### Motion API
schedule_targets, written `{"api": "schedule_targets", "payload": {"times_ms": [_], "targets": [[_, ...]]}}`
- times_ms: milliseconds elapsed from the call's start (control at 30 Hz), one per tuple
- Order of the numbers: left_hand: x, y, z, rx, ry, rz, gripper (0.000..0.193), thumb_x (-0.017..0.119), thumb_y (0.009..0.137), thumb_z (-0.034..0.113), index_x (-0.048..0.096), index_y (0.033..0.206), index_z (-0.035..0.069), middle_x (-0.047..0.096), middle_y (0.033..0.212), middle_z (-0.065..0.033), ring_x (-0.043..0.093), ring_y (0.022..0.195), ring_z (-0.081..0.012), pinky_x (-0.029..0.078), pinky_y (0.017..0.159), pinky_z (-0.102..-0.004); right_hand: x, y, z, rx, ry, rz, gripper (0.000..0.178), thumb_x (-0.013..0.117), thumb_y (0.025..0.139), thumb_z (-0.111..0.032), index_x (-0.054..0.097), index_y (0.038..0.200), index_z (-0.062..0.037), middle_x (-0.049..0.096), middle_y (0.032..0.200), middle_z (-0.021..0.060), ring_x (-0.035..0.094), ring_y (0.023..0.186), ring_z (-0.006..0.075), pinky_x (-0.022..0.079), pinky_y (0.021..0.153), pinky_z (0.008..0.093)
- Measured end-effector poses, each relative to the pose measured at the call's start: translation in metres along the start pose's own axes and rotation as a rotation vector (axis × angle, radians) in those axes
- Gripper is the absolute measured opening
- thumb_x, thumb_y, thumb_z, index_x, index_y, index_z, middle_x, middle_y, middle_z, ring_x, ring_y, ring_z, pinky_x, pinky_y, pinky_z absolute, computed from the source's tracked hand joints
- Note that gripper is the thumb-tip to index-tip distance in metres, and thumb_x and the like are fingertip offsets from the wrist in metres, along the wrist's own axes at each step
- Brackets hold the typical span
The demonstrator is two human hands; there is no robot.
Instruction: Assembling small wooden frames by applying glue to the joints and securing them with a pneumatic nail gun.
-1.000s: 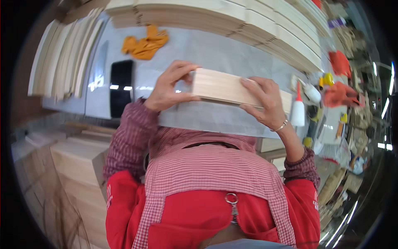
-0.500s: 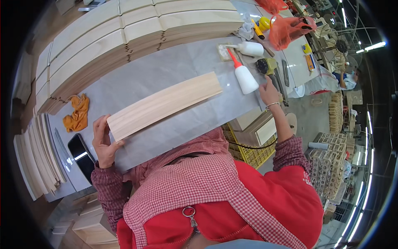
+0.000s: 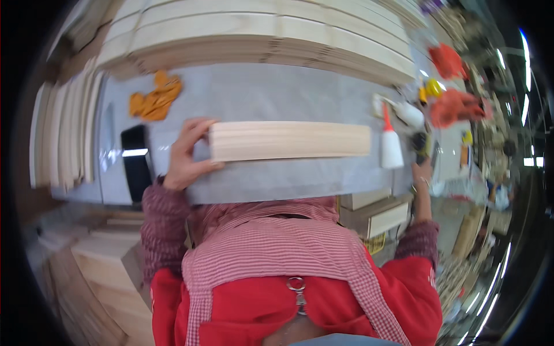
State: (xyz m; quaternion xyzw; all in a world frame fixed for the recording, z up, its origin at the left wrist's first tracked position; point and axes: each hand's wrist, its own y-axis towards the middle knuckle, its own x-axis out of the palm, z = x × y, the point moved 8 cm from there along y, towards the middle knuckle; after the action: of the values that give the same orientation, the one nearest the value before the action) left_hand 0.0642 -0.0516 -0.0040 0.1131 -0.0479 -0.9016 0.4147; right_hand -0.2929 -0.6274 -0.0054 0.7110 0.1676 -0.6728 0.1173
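A pale wooden board [image 3: 288, 140] lies lengthwise above the grey table top, its left end pinched between the thumb and fingers of my left hand [image 3: 189, 153]. To the right, my right hand [image 3: 423, 172] is closed round the body of a green-and-black handheld power tool [image 3: 421, 144]; motion blur softens its fingers. Just past the board's right end stands or lies a white squeeze bottle with a red nozzle [image 3: 392, 149]. Behind it is a second white bottle [image 3: 410, 115] with a pale nozzle.
Long stacked boards [image 3: 231, 34] line the table's far side. Left are an orange cloth [image 3: 156, 98], a black phone [image 3: 136, 161] and upright wooden strips [image 3: 63, 130]. Red plastic bags [image 3: 456, 108] sit at far right. Wooden pieces [image 3: 378, 216] stand below the table's near edge.
My view has turned, so the board now appears level and the table shifted. My left hand keeps its hold on the board; my right hand, reaching at the power tool before, now closes on it.
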Motion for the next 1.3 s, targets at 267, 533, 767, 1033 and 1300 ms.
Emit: {"api": "schedule_targets", "payload": {"times_ms": [267,533,767,1033,1300], "targets": [[0.001,0.001,0.004,0.048,-0.154,0.057,0.071,0.084,0.055,0.013,0.059,0.121,0.013,0.050,0.115,-0.0028,0.047,0.107,-0.0194,0.039,0.093,-0.0308,-0.128,-0.093,-0.106,0.019,0.449,-0.136,0.019,0.063,0.072,-0.016,0.060,0.082,-0.0001,0.056,0.058,0.0098,0.052,0.044,0.0197,0.044,0.046,0.0273],[0.004,0.000,0.001,0.098,-0.218,0.078,0.066,0.085,0.058,0.016,0.062,0.119,0.017,0.051,0.112,-0.0010,0.046,0.109,-0.0191,0.036,0.099,-0.0374,-0.157,-0.229,-0.322,-0.343,0.671,-0.608,0.010,0.063,0.074,-0.003,0.060,0.082,0.0018,0.055,0.057,0.0063,0.047,0.042,0.0132,0.039,0.043,0.0230],[0.003,0.002,-0.001,0.138,-0.256,0.071,0.064,0.085,0.058,0.017,0.062,0.118,0.017,0.051,0.112,-0.0006,0.045,0.110,-0.0192,0.035,0.100,-0.0358,-0.132,-0.273,-0.395,-0.372,0.368,-0.816,0.012,0.069,0.075,-0.004,0.061,0.083,-0.0011,0.055,0.056,0.0030,0.048,0.043,0.0112,0.038,0.044,0.0219],[0.006,0.002,-0.002,0.143,-0.318,0.082,0.064,0.085,0.058,0.017,0.063,0.117,0.015,0.052,0.112,-0.0009,0.046,0.109,-0.0194,0.035,0.100,-0.0347,-0.122,-0.283,-0.427,-0.472,0.339,-0.879,0.016,0.070,0.074,-0.002,0.058,0.084,-0.0015,0.055,0.057,0.0026,0.048,0.043,0.0109,0.038,0.042,0.0217],[0.008,0.003,-0.006,0.132,-0.315,0.069,0.073,0.087,0.050,0.011,0.062,0.119,0.016,0.050,0.115,-0.0018,0.046,0.110,-0.0200,0.033,0.103,-0.0369,-0.120,-0.282,-0.430,-0.470,0.347,-0.873,0.021,0.071,0.073,-0.001,0.056,0.087,-0.0015,0.055,0.058,0.0028,0.048,0.042,0.0112,0.037,0.041,0.0218]]}}
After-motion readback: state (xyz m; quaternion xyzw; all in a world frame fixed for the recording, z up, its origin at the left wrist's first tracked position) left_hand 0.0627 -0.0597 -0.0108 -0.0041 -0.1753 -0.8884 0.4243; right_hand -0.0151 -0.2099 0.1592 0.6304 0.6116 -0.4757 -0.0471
